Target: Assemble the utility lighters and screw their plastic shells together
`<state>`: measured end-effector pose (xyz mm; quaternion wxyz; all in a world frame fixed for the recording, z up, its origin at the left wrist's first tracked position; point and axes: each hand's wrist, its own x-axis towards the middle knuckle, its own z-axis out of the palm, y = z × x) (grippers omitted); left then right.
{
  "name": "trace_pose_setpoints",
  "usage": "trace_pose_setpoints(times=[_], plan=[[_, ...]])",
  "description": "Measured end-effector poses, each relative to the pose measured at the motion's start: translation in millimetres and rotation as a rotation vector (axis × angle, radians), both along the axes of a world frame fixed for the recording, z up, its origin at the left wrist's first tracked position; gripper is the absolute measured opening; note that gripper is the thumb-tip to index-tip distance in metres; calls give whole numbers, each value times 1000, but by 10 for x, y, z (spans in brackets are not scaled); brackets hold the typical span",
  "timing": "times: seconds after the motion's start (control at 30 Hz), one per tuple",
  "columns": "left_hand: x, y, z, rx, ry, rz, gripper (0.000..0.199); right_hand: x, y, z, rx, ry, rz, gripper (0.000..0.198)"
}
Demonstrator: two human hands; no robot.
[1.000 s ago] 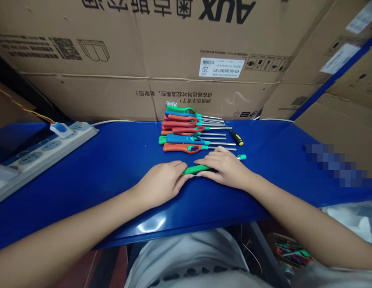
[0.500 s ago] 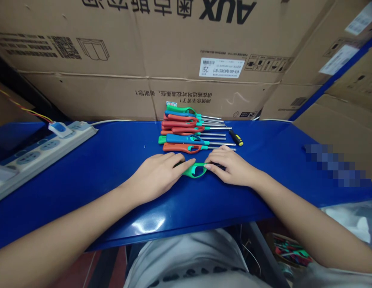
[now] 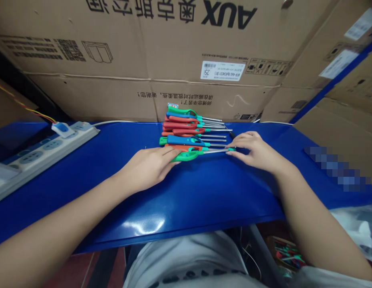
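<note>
My left hand [image 3: 152,164] is closed around the handle end of a green long-nosed gas lighter [image 3: 188,156]. Its metal tube points right, where the fingertips of my right hand [image 3: 251,148] pinch the far end. A small green bit shows at those fingertips; what it is, I cannot make out. The lighter lies alongside the near edge of a stack of similar lighters, close against an orange one [image 3: 186,148]. Beyond that are a blue lighter [image 3: 184,140], several red ones [image 3: 188,131] and a green one [image 3: 181,111] at the back, all with tubes to the right.
A screwdriver [image 3: 232,135] is mostly hidden behind my right hand. On the left of the blue table [image 3: 180,204] lies a power strip [image 3: 48,150] with a plug and wires. A cardboard box wall [image 3: 120,94] closes off the back. Below right, a box holds coloured parts [image 3: 289,254].
Both hands have carried the green lighter forward against the row. My right hand has slid rightward from beside the trigger opening to the tube's end, so the metal tube now shows.
</note>
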<state>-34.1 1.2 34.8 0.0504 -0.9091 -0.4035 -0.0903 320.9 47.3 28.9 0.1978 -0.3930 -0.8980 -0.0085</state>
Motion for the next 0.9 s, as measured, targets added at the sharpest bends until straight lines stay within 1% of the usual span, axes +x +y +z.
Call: trace_pose_setpoints(times=[0.13,0.27,0.37,0.47,0.67,0.77,0.9], plan=[[8,-13,-1,-34,-23,-18,36,-134,-40,-20,26,66,76,19],[84,-83,-79,-124,-103,-78,35,-474,-200,-104,102,187,259,19],[137,-119,-139,-208,-150,-104,35,-656,-291,-171,202,107,338,22],[144,-111,-157,-244,-160,-103,34,-664,-289,-184,236,35,331,26],[115,-98,-150,-239,-160,-107,35,-605,-254,-192,245,-88,287,26],[138,-126,-165,-230,-117,-126,34,-642,-282,-245,271,-118,309,28],[164,-160,-181,-199,-90,-141,33,-676,-316,-301,281,-105,327,27]])
